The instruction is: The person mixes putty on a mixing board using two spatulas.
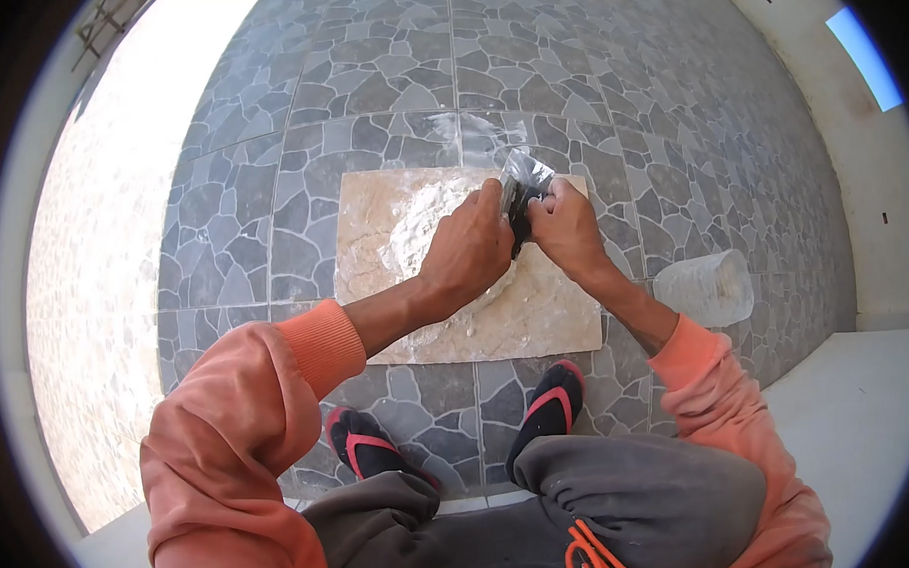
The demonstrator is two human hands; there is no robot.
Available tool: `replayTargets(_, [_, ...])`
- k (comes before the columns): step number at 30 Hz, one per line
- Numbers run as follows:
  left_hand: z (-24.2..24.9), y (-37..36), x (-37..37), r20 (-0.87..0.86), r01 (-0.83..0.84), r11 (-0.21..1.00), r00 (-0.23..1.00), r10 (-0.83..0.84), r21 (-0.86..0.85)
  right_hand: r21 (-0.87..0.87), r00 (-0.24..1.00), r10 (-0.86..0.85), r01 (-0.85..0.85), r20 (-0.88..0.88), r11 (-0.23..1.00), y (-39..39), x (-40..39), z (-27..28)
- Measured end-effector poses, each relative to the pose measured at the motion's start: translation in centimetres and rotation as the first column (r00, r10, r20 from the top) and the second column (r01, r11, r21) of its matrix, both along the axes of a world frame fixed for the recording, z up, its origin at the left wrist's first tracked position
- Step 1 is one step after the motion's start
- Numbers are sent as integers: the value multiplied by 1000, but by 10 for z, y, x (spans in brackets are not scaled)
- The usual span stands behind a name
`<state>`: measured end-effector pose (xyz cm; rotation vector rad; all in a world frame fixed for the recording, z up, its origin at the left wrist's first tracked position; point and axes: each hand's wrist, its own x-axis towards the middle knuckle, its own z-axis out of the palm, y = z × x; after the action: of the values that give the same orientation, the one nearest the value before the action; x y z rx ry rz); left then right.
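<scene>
Both of my hands meet above the right part of a tan tile [566, 320] on the floor. My left hand [468, 241] is closed, its thumb and fingers against the left side of a putty knife [527, 171] with a shiny metal blade and dark lower part. My right hand [568, 225] pinches the same putty knife from the right. Its blade points away from me, and the fingers partly hide the rest. Beneath and left of my hands, a heap of white powder [417, 225] is spread over the tile, partly covered by my left hand and forearm.
A clear plastic container [705, 287] lies on the stone-patterned floor [367, 67] right of the tile. White smears [479, 133] mark the floor beyond it. My feet in flip-flops [554, 401] are near its front edge. A pale wall [840, 140] rises at the right.
</scene>
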<state>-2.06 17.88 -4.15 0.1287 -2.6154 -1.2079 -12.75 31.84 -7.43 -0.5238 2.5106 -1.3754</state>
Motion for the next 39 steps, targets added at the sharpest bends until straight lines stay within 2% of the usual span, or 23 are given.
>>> replayTargets(2, [0, 4, -2, 35, -6, 1000, 999, 5, 12, -74, 998, -14, 18, 57, 997, -3, 4, 6])
replayTargets(11, [-15, -7, -14, 70, -63, 997, 995, 66, -51, -16, 1000, 22, -22, 5, 1000, 1, 16, 26])
replayTargets(14, [-20, -13, -13, 58, -59, 995, 996, 64, -77, -54, 999, 30, -29, 29, 998, 5, 22, 38])
replayTargets(18, [-21, -23, -7, 50, -28, 995, 998, 33, -92, 107, 992, 121, -117, -37, 987, 23, 8, 44])
replayTargets(20, [-12, -29, -2, 26, -4, 991, 1000, 8, -131, 193, 989, 148, -144, -6, 970, 36, -7, 62])
replayTargets(23, [0, -43, 7, -12, 90, 983, 996, -94, -162, 346, 978, 183, -137, -103, 928, 50, -25, 96])
replayTargets(24, [1, -46, 12, -19, 98, 980, 994, -103, -175, 401, 961, 229, -150, -157, 904, 51, -24, 109])
replayTargets(27, [8, -56, 26, 59, 209, 952, 978, -200, -225, 296, 865, 402, -317, -299, 901, 54, -16, 126])
replayTargets(28, [5, -59, 31, 27, 220, 941, 975, -220, -257, 377, 800, 473, -337, -369, 863, 58, -17, 123])
replayTargets(31, [4, -69, 46, 2, 287, 897, 953, -304, -336, 490, 618, 664, -461, -421, 740, 61, -6, 128])
replayTargets(32, [2, -73, 49, -6, 288, 886, 950, -311, -363, 474, 585, 659, -462, -473, 750, 60, 3, 128])
replayTargets(35, [0, -82, 57, -34, 296, 878, 943, -332, -377, 526, 486, 754, -541, -441, 656, 58, 15, 131])
replayTargets(39, [-2, -92, 62, -45, 307, 866, 935, -353, -395, 592, 400, 811, -554, -426, 585, 54, 26, 129])
